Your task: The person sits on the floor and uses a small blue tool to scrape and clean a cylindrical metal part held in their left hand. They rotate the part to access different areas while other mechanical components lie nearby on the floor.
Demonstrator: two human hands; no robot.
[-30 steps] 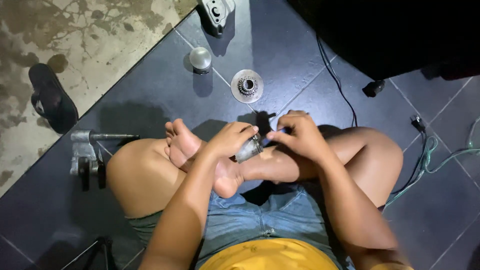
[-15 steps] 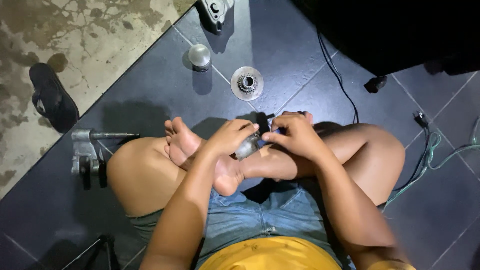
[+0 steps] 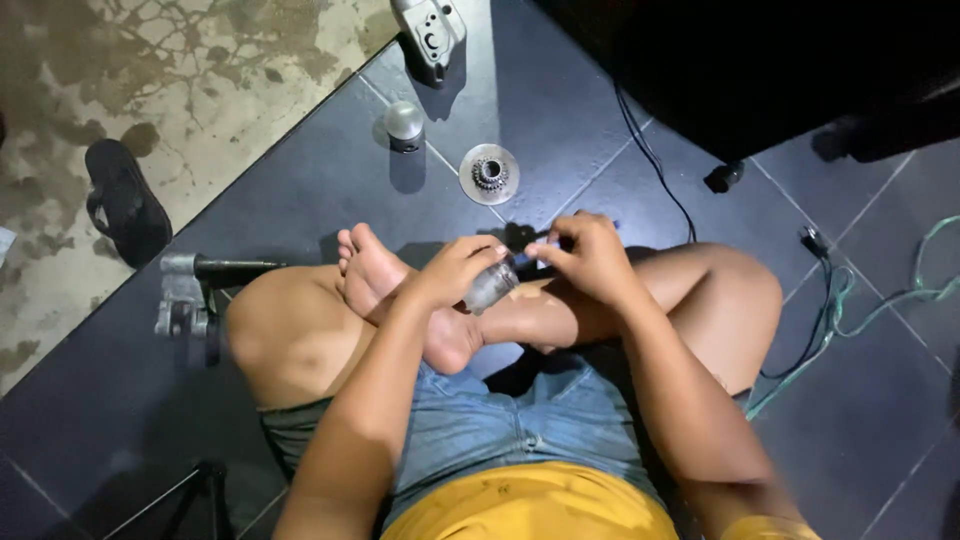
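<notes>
A silvery-grey metal cylinder is glinting above faded blue denim shorts and a mustard-yellow shirt. Dark slate-blue floor tiles are lying beside mottled beige-and-brown concrete (blotchy, stained). A black sandal is resting there; a silver toothed disc is shining.

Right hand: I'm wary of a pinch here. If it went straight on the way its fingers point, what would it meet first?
Probably the grey metal cylinder that the left hand holds. The right hand points left at it, seemingly touching its end, though depth is unclear.
</notes>
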